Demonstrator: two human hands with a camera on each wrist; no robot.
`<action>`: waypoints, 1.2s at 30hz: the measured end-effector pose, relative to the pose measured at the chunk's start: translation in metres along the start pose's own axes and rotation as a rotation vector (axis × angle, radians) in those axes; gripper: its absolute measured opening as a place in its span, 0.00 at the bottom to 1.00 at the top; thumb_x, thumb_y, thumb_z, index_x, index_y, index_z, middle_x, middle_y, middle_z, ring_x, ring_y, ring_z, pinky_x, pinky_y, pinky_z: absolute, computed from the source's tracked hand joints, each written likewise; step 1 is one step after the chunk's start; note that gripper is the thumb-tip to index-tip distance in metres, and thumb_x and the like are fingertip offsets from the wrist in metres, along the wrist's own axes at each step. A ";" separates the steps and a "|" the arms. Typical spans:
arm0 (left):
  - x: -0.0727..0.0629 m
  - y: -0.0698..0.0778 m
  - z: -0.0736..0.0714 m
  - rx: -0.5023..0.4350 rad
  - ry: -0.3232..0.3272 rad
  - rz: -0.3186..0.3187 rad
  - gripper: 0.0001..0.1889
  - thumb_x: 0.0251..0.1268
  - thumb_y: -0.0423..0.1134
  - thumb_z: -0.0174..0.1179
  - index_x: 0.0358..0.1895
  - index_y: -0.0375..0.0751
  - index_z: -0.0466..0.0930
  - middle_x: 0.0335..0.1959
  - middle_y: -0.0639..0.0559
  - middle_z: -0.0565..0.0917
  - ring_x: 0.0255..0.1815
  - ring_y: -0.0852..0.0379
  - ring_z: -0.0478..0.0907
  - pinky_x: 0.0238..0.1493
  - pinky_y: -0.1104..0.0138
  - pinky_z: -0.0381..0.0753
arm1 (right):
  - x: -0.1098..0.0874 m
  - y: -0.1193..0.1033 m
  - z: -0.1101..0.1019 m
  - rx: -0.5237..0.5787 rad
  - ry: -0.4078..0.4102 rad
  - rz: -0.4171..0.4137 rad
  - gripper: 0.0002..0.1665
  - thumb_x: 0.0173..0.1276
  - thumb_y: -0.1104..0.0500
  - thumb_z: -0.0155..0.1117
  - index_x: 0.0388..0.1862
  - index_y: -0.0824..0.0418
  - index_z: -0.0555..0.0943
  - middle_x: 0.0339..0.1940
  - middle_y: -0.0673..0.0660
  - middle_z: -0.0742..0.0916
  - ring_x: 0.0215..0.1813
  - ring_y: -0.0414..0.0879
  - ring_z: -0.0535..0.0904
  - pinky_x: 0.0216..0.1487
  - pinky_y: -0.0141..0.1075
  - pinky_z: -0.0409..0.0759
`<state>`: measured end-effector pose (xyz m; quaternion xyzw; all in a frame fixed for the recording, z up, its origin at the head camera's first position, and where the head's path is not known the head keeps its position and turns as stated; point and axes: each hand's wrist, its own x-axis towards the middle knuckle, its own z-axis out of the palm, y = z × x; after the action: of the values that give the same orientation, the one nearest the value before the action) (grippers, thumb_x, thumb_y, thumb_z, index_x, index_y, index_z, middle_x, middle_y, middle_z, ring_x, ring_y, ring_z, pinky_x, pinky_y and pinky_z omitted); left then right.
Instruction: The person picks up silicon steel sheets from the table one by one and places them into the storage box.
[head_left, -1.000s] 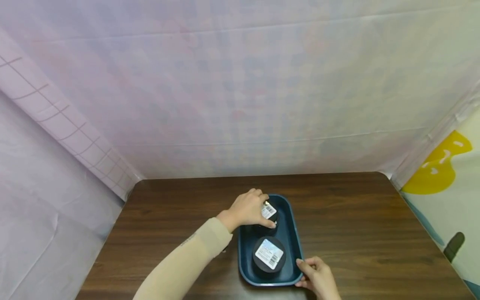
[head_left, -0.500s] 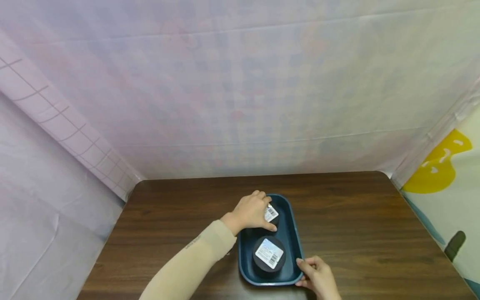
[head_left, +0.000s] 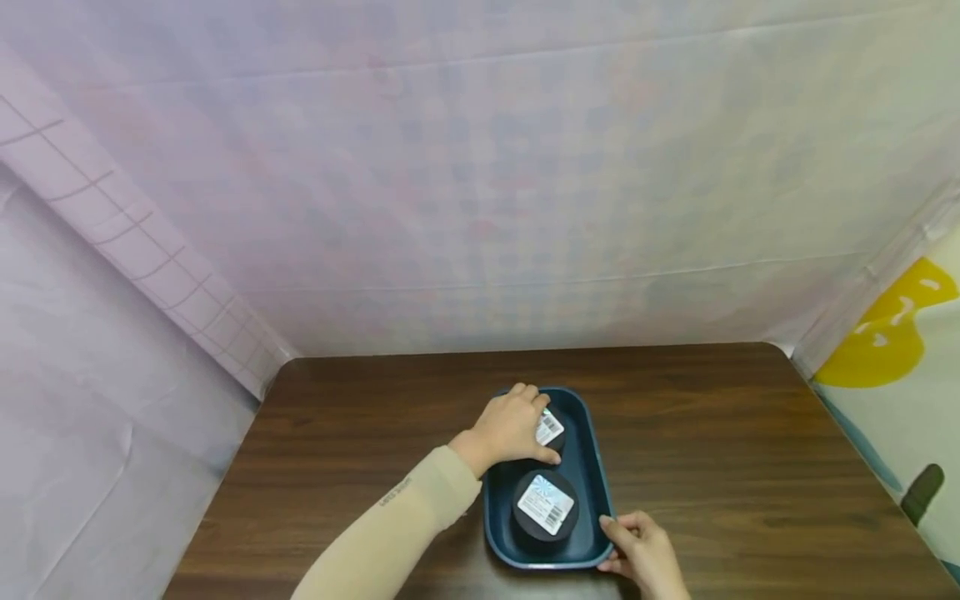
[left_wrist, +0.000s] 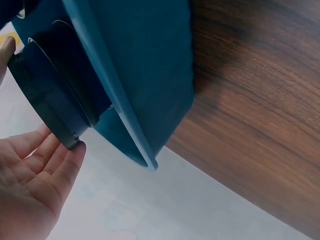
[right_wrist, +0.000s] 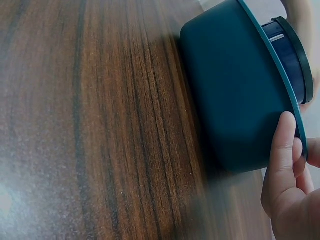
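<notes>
A dark blue tray (head_left: 597, 467) lies on the table with two round black lidded containers in it, each with a white barcode label on top. My left hand (head_left: 510, 429) reaches over the tray's left rim and grips the far container (head_left: 550, 427) by its sides. In the left wrist view, thumb and fingers span the lid edge of that dark container (left_wrist: 47, 95). The near container (head_left: 545, 506) sits untouched at the tray's near end. At the near right corner, my right hand (head_left: 647, 552) pinches the tray rim, thumb above and fingers against the outer wall (right_wrist: 240, 95).
The tray stands on a brown wood-grain table (head_left: 720, 467). A pale patterned cloth (head_left: 480, 208) hangs behind the table's far edge. More cloth hangs on both sides, the right one with a yellow figure (head_left: 873, 346).
The head view has shifted slightly. My left hand has moved a little rightward over the far container and keeps its grip. The right hand still holds the tray corner.
</notes>
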<state>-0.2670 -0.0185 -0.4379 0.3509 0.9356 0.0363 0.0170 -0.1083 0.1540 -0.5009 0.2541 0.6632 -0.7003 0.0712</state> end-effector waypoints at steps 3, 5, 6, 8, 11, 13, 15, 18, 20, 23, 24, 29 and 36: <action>0.000 0.001 0.000 0.003 -0.007 -0.011 0.48 0.39 0.69 0.66 0.62 0.39 0.70 0.58 0.47 0.74 0.56 0.53 0.69 0.51 0.62 0.76 | 0.000 0.000 0.000 0.002 -0.002 0.000 0.08 0.64 0.67 0.58 0.33 0.72 0.69 0.18 0.55 0.73 0.19 0.43 0.72 0.23 0.38 0.81; 0.000 0.001 0.001 0.004 -0.019 -0.018 0.49 0.40 0.69 0.65 0.63 0.40 0.69 0.59 0.47 0.73 0.57 0.54 0.68 0.52 0.62 0.76 | 0.000 0.000 0.000 0.004 -0.001 0.002 0.08 0.64 0.67 0.58 0.33 0.72 0.69 0.18 0.55 0.73 0.19 0.43 0.72 0.23 0.38 0.81; 0.000 0.001 0.001 0.002 -0.023 -0.022 0.49 0.40 0.69 0.65 0.64 0.40 0.69 0.60 0.47 0.72 0.57 0.54 0.68 0.52 0.62 0.76 | 0.001 0.000 -0.001 0.005 -0.001 0.003 0.08 0.64 0.67 0.57 0.33 0.72 0.69 0.18 0.55 0.74 0.19 0.43 0.72 0.23 0.38 0.81; 0.000 0.002 0.003 -0.003 -0.031 -0.027 0.49 0.40 0.69 0.65 0.65 0.40 0.68 0.60 0.47 0.72 0.58 0.54 0.68 0.52 0.62 0.75 | 0.001 -0.001 -0.001 0.007 0.003 0.005 0.08 0.64 0.67 0.57 0.33 0.72 0.69 0.18 0.55 0.74 0.19 0.43 0.73 0.23 0.38 0.81; 0.001 0.002 0.004 -0.014 -0.036 -0.032 0.50 0.41 0.69 0.65 0.65 0.40 0.67 0.61 0.47 0.71 0.58 0.54 0.68 0.53 0.62 0.75 | 0.002 0.000 -0.002 0.007 0.000 0.001 0.08 0.64 0.67 0.57 0.33 0.71 0.69 0.19 0.55 0.73 0.20 0.43 0.73 0.23 0.38 0.81; 0.002 0.002 0.005 -0.018 -0.035 -0.035 0.50 0.41 0.69 0.65 0.66 0.40 0.67 0.62 0.48 0.71 0.59 0.54 0.67 0.53 0.62 0.75 | 0.004 0.000 -0.003 0.006 -0.003 -0.003 0.08 0.64 0.66 0.58 0.33 0.71 0.69 0.19 0.55 0.73 0.20 0.43 0.73 0.23 0.38 0.81; 0.002 0.001 0.005 -0.021 -0.032 -0.038 0.50 0.41 0.69 0.65 0.66 0.41 0.66 0.62 0.48 0.71 0.59 0.54 0.67 0.54 0.62 0.74 | 0.005 0.000 -0.003 0.003 -0.007 -0.009 0.09 0.64 0.66 0.58 0.33 0.71 0.70 0.20 0.54 0.73 0.20 0.43 0.73 0.23 0.38 0.81; 0.003 0.000 0.006 -0.030 -0.028 -0.040 0.50 0.41 0.69 0.64 0.67 0.41 0.66 0.62 0.49 0.70 0.60 0.54 0.67 0.55 0.61 0.74 | 0.006 -0.002 -0.004 -0.007 -0.002 -0.013 0.09 0.64 0.66 0.58 0.33 0.72 0.69 0.20 0.55 0.72 0.19 0.43 0.73 0.23 0.37 0.81; 0.002 0.000 0.007 -0.047 -0.026 -0.041 0.50 0.42 0.69 0.64 0.67 0.42 0.65 0.63 0.49 0.70 0.61 0.53 0.66 0.56 0.61 0.73 | 0.007 -0.002 -0.004 -0.021 0.002 -0.021 0.09 0.64 0.67 0.58 0.33 0.72 0.69 0.19 0.55 0.72 0.19 0.43 0.73 0.23 0.37 0.81; 0.002 -0.002 0.009 -0.066 -0.023 -0.043 0.50 0.42 0.70 0.63 0.68 0.42 0.64 0.64 0.49 0.69 0.63 0.52 0.65 0.58 0.59 0.72 | 0.007 -0.002 -0.004 -0.051 0.005 -0.037 0.09 0.63 0.67 0.58 0.33 0.73 0.69 0.19 0.55 0.72 0.19 0.43 0.72 0.23 0.37 0.81; 0.001 -0.002 0.010 -0.071 -0.022 -0.043 0.51 0.42 0.70 0.63 0.68 0.42 0.64 0.64 0.49 0.69 0.64 0.52 0.65 0.58 0.59 0.71 | 0.007 -0.002 -0.004 -0.066 0.005 -0.048 0.09 0.63 0.67 0.58 0.33 0.74 0.69 0.19 0.55 0.72 0.19 0.43 0.72 0.23 0.37 0.81; 0.001 -0.004 0.014 -0.080 -0.008 -0.050 0.51 0.42 0.71 0.61 0.69 0.42 0.63 0.66 0.49 0.67 0.65 0.52 0.64 0.59 0.59 0.70 | 0.009 0.000 -0.004 -0.155 0.023 -0.102 0.12 0.63 0.66 0.60 0.34 0.75 0.69 0.20 0.55 0.74 0.19 0.44 0.74 0.23 0.38 0.82; -0.006 -0.005 0.016 -0.134 0.049 -0.037 0.51 0.46 0.70 0.59 0.69 0.38 0.60 0.68 0.44 0.64 0.67 0.48 0.62 0.64 0.56 0.64 | 0.011 0.001 -0.008 -0.327 0.044 -0.154 0.16 0.61 0.62 0.64 0.34 0.73 0.71 0.21 0.55 0.77 0.19 0.45 0.77 0.24 0.36 0.81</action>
<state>-0.2646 -0.0249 -0.4543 0.3308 0.9375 0.1069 0.0181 -0.1148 0.1645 -0.5069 0.2026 0.7871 -0.5810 0.0432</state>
